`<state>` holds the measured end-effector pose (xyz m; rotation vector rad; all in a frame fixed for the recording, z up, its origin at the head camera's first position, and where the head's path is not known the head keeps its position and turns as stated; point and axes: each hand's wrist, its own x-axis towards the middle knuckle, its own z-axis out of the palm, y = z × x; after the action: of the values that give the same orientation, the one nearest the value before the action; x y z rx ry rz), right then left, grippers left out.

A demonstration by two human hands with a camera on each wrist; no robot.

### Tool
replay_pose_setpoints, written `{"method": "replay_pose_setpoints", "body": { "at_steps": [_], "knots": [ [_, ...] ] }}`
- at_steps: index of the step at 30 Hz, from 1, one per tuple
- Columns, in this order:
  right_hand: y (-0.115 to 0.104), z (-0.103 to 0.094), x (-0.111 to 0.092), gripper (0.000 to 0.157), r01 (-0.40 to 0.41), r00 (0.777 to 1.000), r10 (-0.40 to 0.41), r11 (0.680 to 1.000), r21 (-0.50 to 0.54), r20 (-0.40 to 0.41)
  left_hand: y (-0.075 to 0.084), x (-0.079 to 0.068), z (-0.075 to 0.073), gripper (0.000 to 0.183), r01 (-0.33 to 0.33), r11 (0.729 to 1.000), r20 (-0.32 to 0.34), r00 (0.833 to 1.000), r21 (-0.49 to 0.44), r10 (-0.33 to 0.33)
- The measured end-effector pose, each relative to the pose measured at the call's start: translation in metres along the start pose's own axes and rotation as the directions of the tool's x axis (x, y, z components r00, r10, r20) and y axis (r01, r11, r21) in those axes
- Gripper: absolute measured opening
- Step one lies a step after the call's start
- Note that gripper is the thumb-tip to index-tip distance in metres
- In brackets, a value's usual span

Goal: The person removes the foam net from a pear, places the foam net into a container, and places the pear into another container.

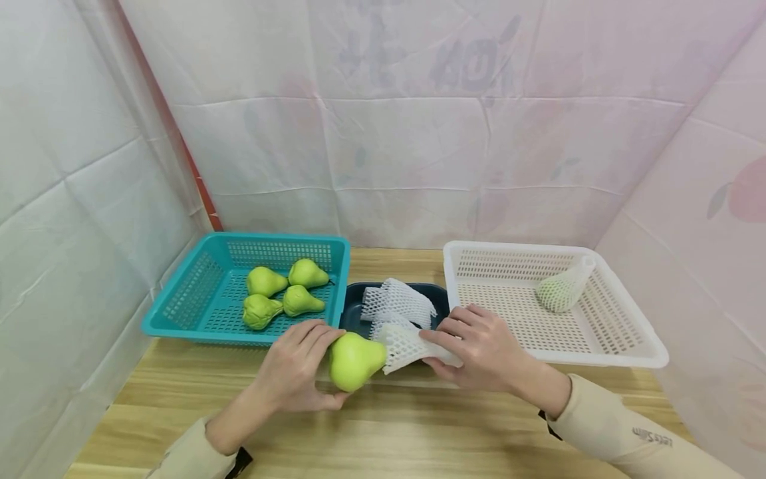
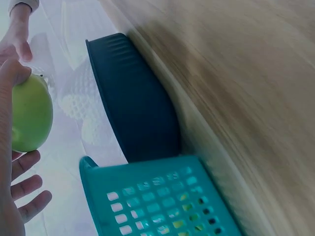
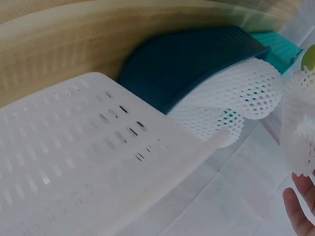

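A green pear is gripped in my left hand, thumb below and fingers over the top. Its narrow end points right, at the mouth of a white foam net sleeve. My right hand pinches that sleeve between thumb and fingers. Both hands are in front of a dark blue tray, where more foam net sleeves lie. In the left wrist view, the pear shows its rounded side against the thumb. The right wrist view catches only some fingertips below the held sleeve.
On the left, a teal basket holds several green pears. A white basket on the right contains one pear in a net sleeve. All stand on a wooden table, with pale printed sheeting around it.
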<state>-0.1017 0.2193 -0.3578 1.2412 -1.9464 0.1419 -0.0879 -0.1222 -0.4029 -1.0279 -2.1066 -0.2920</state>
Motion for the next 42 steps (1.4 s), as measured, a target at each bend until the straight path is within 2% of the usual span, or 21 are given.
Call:
{"method": "replay_pose_setpoints", "body": {
  "at_steps": [4, 11, 15, 20, 23, 27, 32, 36, 42],
  "knots": [
    [0.006, -0.003, 0.005, 0.038, -0.001, 1.0, 0.001, 1.0, 0.005, -0.009, -0.006, -0.005, -0.004, 0.095, 0.03, 1.0, 0.008, 1.0, 0.002, -0.03],
    [0.015, -0.009, 0.015, 0.038, -0.043, 0.998, 0.046, 0.997, 0.061, -0.042, -0.017, -0.015, -0.011, 0.094, 0.045, 0.999, -0.009, 0.999, 0.017, -0.045],
    [0.02, -0.011, 0.022, 0.038, -0.064, 0.997, 0.066, 0.996, 0.059, -0.035, -0.022, -0.018, -0.015, 0.094, 0.052, 0.998, -0.017, 0.999, 0.027, -0.052],
    [0.031, -0.003, 0.029, 0.041, -0.079, 0.997, 0.08, 0.996, 0.036, -0.016, -0.025, -0.02, -0.018, 0.091, 0.049, 0.998, -0.031, 0.998, 0.037, -0.048],
    [0.037, 0.005, 0.03, 0.042, -0.079, 0.997, 0.079, 0.997, 0.027, -0.015, -0.026, -0.021, -0.019, 0.083, 0.046, 0.998, -0.031, 0.998, 0.035, -0.045],
    [0.043, 0.014, 0.03, 0.029, -0.1, 0.994, 0.099, 0.994, 0.036, 0.036, -0.027, -0.021, -0.019, 0.081, 0.054, 0.998, -0.028, 0.998, 0.033, -0.053],
    [0.046, 0.026, 0.029, 0.039, -0.148, 0.98, 0.141, 0.988, 0.04, 0.141, -0.027, -0.023, -0.02, 0.082, 0.066, 0.997, -0.015, 0.998, 0.039, -0.065],
    [0.045, 0.034, 0.027, 0.041, -0.178, 0.964, 0.17, 0.984, 0.024, 0.206, -0.027, -0.024, -0.02, 0.082, 0.071, 0.997, -0.01, 0.997, 0.042, -0.07],
    [0.044, 0.042, 0.021, 0.04, -0.245, 0.925, 0.228, 0.969, 0.021, 0.304, -0.027, -0.025, -0.019, 0.084, 0.073, 0.996, -0.008, 0.997, 0.048, -0.073]
  ]
}}
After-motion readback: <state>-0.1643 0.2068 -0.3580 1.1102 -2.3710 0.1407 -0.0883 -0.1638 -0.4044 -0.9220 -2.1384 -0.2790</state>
